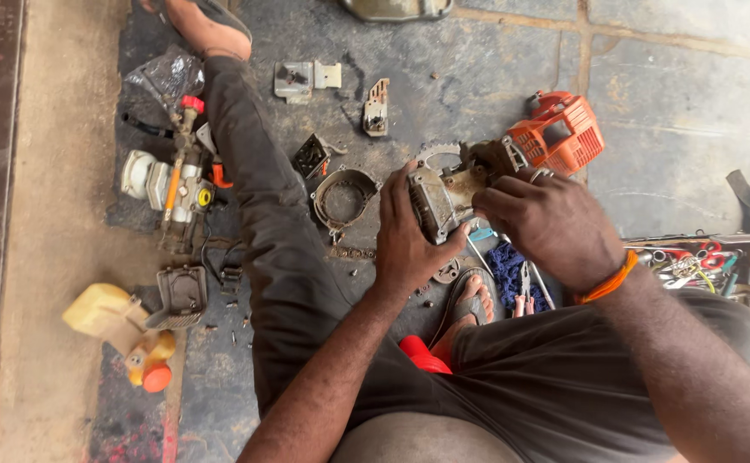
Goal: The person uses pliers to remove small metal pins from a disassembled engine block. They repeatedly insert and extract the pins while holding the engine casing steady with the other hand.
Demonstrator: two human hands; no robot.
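I sit on a stone floor with a small grey engine block (448, 193) held up in front of me. My left hand (409, 236) grips its left side, thumb under the casing. My right hand (546, 223) closes on its right side, fingers pressed on the top edge; an orange band circles that wrist. An orange plastic engine cover (563, 133) lies just beyond the block. My left leg stretches out to the upper left; my right foot in a sandal (471, 304) rests below the block.
Left of my leg lie a carburettor assembly (173, 184), a yellow fuel tank with orange cap (122, 330) and a grey filter housing (182, 296). A round metal ring (345, 197), brackets (306, 79), pliers (525, 287) on blue cloth, and a tool tray (692, 261) at right.
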